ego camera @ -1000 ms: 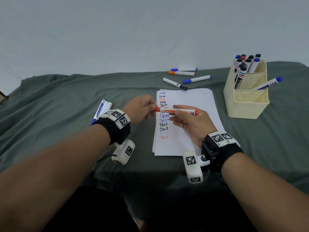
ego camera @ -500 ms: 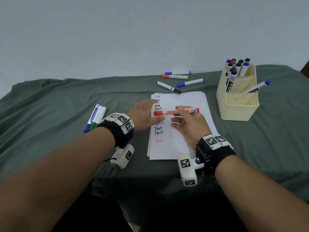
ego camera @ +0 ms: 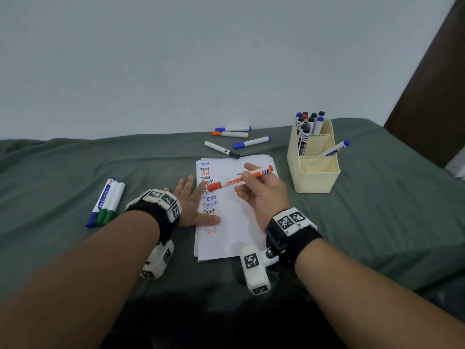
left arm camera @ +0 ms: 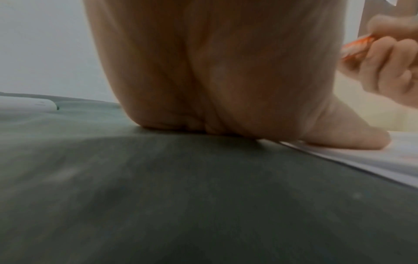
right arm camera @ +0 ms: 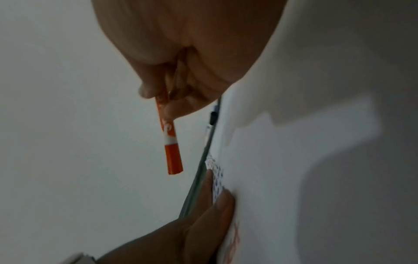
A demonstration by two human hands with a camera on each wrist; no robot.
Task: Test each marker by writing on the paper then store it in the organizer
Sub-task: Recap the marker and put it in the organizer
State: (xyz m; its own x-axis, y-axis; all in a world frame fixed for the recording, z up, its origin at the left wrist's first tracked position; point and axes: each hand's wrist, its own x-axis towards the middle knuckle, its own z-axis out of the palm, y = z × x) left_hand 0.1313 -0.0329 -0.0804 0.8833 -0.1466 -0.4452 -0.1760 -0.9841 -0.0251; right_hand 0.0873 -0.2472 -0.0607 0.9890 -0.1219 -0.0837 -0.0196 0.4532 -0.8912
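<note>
orange marker [ego camera: 239, 179]: capped, pinched in right hand [ego camera: 264, 195] above paper [ego camera: 241, 222]. left hand [ego camera: 191, 200] flat, steadying the sheet. organizer [ego camera: 314, 172] holds about 10; 7 loose markers untested.

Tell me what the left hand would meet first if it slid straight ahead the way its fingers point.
The left hand lies flat, fingers pointing away from the person. Going straight on, it would likely meet the black-capped marker first; depth is hard to judge.
</note>
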